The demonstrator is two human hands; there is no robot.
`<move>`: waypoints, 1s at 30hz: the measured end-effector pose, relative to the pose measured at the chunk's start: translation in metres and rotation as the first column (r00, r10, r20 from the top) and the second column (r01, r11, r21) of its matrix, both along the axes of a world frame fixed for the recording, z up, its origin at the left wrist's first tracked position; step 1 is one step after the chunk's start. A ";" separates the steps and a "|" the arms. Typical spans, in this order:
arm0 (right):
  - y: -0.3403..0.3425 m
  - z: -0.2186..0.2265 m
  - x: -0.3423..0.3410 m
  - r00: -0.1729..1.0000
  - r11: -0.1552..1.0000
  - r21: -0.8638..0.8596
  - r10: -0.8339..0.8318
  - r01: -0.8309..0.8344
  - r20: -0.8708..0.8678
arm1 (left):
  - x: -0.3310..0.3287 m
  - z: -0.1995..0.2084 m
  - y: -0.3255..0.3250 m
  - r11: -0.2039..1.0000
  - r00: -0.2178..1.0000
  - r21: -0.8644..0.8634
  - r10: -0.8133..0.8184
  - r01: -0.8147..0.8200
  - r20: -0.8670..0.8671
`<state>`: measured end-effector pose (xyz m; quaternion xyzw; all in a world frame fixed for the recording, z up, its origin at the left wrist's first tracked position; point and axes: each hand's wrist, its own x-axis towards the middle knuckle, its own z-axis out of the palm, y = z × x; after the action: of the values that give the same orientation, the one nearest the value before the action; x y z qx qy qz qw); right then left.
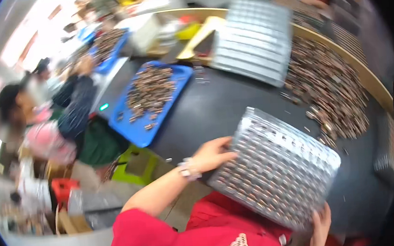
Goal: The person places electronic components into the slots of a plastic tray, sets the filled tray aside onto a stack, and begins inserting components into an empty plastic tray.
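A clear plastic blister tray [280, 169] with rows of small pockets slants across in front of me, over the table's near edge. Small dark and copper-coloured pieces seem to fill most pockets; blur hides their kind. Fingers of my left hand [211, 154] close on the tray's left edge, the fingertips partly over its top. At the lower right corner my right hand [321, 224] grips the rim, its thumb side showing and other fingers hidden beneath.
A heap of small copper-brown parts [332, 87] lies at the right. Beyond my tray stand stacked clear trays [253, 38]. A blue tray [144, 136] of similar parts is at the left, near a yellow scoop-like tool [199, 38]. Co-workers sit along the left and far side.
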<state>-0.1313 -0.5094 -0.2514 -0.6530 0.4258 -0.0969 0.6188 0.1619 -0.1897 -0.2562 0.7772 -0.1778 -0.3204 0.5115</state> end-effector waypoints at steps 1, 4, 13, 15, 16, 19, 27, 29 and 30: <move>0.009 0.018 0.008 0.997 0.997 -0.035 0.060 -0.062 -0.047 | -0.005 0.015 -0.009 0.995 0.989 0.093 -0.023 0.037 -0.147; -0.006 0.021 0.043 0.963 0.937 0.225 0.267 -0.268 0.033 | -0.010 0.012 -0.003 0.988 0.948 0.014 0.152 -0.154 -0.281; -0.099 0.006 -0.042 0.991 0.999 0.007 0.050 -0.051 0.122 | -0.069 0.010 -0.088 0.999 0.980 0.035 0.004 0.003 -0.200; -0.126 0.016 -0.069 0.998 0.999 -0.035 0.008 -0.006 0.055 | -0.086 0.004 -0.116 0.999 0.976 0.012 -0.044 0.047 -0.212; -0.142 0.022 -0.076 1.000 0.997 -0.071 0.010 -0.011 -0.011 | -0.091 0.001 -0.132 0.998 0.972 -0.002 -0.060 0.061 -0.228; -0.193 -0.006 -0.116 0.992 0.984 -0.138 -0.101 0.110 0.070 | -0.120 -0.002 -0.197 0.995 0.972 -0.057 -0.089 0.078 -0.218; -0.284 -0.012 -0.175 0.953 0.899 -0.323 -0.301 0.295 0.032 | -0.154 -0.007 -0.335 0.953 0.929 -0.181 -0.281 0.241 -0.242; -0.300 -0.012 -0.183 0.939 0.882 -0.330 -0.340 0.336 0.048 | -0.165 -0.011 -0.355 0.961 0.933 -0.175 -0.255 0.215 -0.254; -0.306 -0.012 -0.182 0.936 0.873 -0.347 -0.348 0.342 0.050 | -0.167 -0.012 -0.363 0.953 0.932 -0.186 -0.281 0.241 -0.231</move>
<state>-0.3134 -0.8154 -0.2633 -0.6669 0.5157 -0.2752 0.4621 -0.0055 -0.5526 -0.2678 0.6570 -0.2366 -0.4680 0.5415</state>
